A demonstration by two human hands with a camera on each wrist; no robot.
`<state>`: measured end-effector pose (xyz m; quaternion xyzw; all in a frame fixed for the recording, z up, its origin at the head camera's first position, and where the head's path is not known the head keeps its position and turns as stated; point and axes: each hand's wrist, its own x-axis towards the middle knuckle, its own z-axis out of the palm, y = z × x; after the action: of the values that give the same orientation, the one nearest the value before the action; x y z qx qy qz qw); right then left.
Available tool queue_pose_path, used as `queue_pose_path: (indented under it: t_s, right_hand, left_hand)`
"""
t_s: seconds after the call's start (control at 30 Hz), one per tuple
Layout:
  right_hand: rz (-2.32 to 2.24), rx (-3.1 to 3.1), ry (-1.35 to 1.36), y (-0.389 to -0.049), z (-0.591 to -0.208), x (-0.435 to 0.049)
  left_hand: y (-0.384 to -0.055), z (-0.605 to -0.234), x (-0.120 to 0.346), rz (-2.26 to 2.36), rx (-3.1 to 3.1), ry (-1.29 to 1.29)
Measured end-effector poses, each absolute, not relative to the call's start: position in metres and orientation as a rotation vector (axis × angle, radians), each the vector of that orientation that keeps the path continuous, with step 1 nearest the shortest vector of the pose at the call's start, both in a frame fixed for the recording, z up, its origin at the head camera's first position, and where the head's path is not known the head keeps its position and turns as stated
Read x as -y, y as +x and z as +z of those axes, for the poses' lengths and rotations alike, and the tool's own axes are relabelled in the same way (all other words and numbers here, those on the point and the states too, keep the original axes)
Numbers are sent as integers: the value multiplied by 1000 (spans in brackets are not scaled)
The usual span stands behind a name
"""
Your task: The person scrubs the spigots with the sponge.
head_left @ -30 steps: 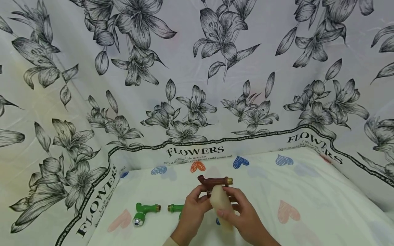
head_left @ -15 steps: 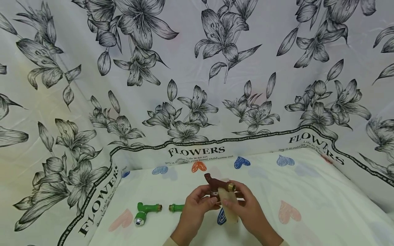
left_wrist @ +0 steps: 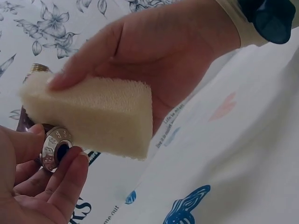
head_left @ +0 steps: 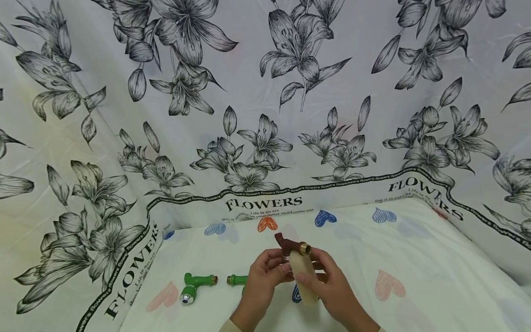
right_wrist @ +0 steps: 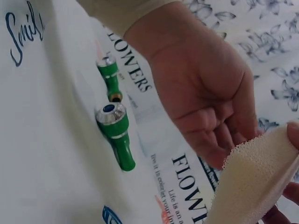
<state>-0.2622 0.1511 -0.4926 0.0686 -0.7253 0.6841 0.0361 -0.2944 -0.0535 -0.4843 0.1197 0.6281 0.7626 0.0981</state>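
A brown-red faucet [head_left: 290, 247] with a brass threaded end is held up in front of the body, above the cloth. My left hand [head_left: 262, 287] grips it low, fingertips around its chrome outlet ring [left_wrist: 55, 148], as the left wrist view shows. My right hand [head_left: 339, 291] pinches a thick cream sponge [left_wrist: 105, 119], thumb on the near face. The sponge lies against the faucet's body just beneath the brass end and hides part of it. In the right wrist view the sponge [right_wrist: 254, 179] hides the faucet.
Two green faucets lie on the white heart-printed cloth [head_left: 415, 258] to the left. One green faucet [head_left: 201, 280] is in full view; the other [head_left: 236, 280] is partly behind my left hand. A flower-printed curtain [head_left: 257, 92] rises behind and at both sides.
The faucet has turned, its spout tilting up and its brass end swinging toward me. The sponge has shifted along its body, uncovering more of it midway, then covering it again.
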Motion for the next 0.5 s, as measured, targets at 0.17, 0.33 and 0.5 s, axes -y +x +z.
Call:
queue_pose_path:
  t_s: [0.17, 0.33, 0.5]
  right_hand:
    - [2049, 2257, 256, -255, -486, -148]
    - [2040, 2259, 276, -252, -487, -145]
    - [2017, 2245, 286, -252, -490, -144]
  left_hand:
    - [-296, -483, 55, 2270, -1855, 321]
    - [-295, -483, 55, 2256, -1859, 307]
    - [-294, -483, 55, 2263, -1867, 338]
